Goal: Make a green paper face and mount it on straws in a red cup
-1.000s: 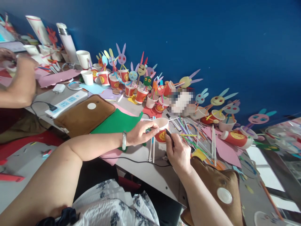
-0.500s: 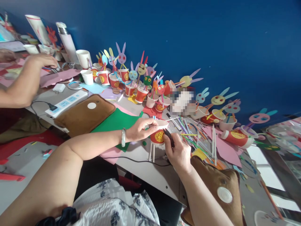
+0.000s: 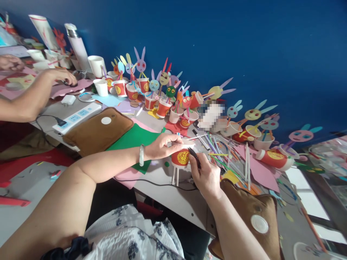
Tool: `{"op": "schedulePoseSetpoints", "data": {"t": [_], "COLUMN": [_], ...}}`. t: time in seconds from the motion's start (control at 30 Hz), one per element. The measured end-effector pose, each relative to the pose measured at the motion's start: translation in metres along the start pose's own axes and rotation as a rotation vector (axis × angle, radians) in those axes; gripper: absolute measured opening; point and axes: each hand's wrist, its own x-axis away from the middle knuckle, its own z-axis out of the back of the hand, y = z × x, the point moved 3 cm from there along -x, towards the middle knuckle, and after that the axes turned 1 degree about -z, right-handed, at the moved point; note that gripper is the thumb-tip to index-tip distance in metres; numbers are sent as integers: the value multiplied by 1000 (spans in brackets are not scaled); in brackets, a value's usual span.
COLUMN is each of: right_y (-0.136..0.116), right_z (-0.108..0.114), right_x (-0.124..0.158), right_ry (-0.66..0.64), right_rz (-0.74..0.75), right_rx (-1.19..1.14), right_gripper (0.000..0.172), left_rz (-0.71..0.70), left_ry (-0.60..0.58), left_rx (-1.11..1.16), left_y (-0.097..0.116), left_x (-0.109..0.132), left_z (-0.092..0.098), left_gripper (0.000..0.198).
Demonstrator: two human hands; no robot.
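My left hand (image 3: 160, 147), with a pale bangle at the wrist, grips the rim of a red paper cup (image 3: 179, 157) bearing a yellow emblem. Two white sticks (image 3: 175, 175) show below the cup, and a small blue tip pokes up by the rim. In my closed right hand (image 3: 205, 174) is a black narrow-tipped tool (image 3: 194, 156), its tip close to the cup's right rim. Its kind cannot be made out, since my fingers cover most of it. Green paper (image 3: 132, 139) lies beside my left wrist.
Paper-cup rabbit figures (image 3: 164, 108) line the blue wall. Loose sticks and pens (image 3: 217, 148) lie right of the cup. Brown cushion-like warmers (image 3: 97, 128) (image 3: 244, 206) flank my arms. A black cord (image 3: 157, 184) crosses the front; a power strip (image 3: 78, 117) and another person's arm (image 3: 35, 94) are left.
The other person's hand at the left has shifted right and lower over the pink paper. My hands keep nearly the same hold on the cup and the black tool.
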Motion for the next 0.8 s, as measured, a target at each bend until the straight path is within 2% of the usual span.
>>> {"op": "schedulePoseSetpoints", "data": {"t": [0.3,0.8], "right_y": [-1,0], "right_z": [1,0], "right_x": [0,-1], "right_ry": [-20,-52], "right_rz": [23,45], "right_rx": [-13,-44], "right_gripper": [33,34], "left_rz": [83,150], "left_ry": [-65,-185], "left_rx": [23,207], "left_y": [-3,-11], "left_x": [-3,-9], "left_z": [4,8], "left_gripper": [18,20]}}
